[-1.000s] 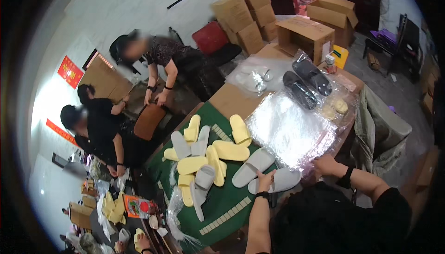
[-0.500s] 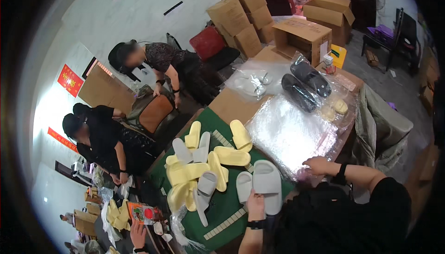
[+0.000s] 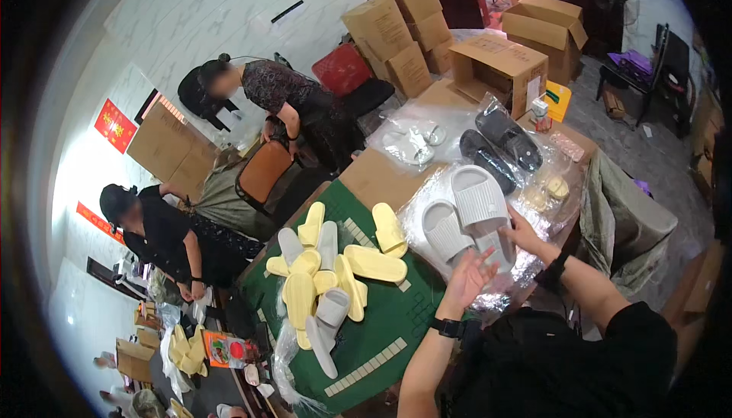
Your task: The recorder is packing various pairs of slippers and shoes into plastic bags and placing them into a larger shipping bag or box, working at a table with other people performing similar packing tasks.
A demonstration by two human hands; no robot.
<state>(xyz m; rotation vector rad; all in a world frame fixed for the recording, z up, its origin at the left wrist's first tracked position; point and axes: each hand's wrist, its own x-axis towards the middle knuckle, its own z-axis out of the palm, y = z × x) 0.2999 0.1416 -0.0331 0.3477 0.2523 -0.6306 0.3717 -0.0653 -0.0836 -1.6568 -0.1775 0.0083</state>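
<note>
A pair of grey slippers (image 3: 480,195) lies on a stack of clear plastic bags (image 3: 418,212), the two side by side with their toes pointing away from me. My left hand (image 3: 467,282) is just below the heel of the left slipper, palm turned up and fingers spread, holding nothing. At the right slipper's side is my right hand (image 3: 526,236), fingers apart and fingertips against its edge; whether they also touch the plastic is unclear. On the green mat (image 3: 381,345) to the left, several yellow slippers (image 3: 375,263) lie heaped with grey slippers (image 3: 332,308).
Bagged black slippers (image 3: 509,143) and bagged white slippers (image 3: 415,145) lie beyond the stack. An open carton (image 3: 499,67) stands at the table's far end. Across the table, one person (image 3: 282,98) bends over an orange-backed chair (image 3: 263,174); another (image 3: 171,235) stands farther left.
The grey pair has moved from the green mat onto the plastic bags. My left hand has let go of it and opened; my right hand has shifted up beside it.
</note>
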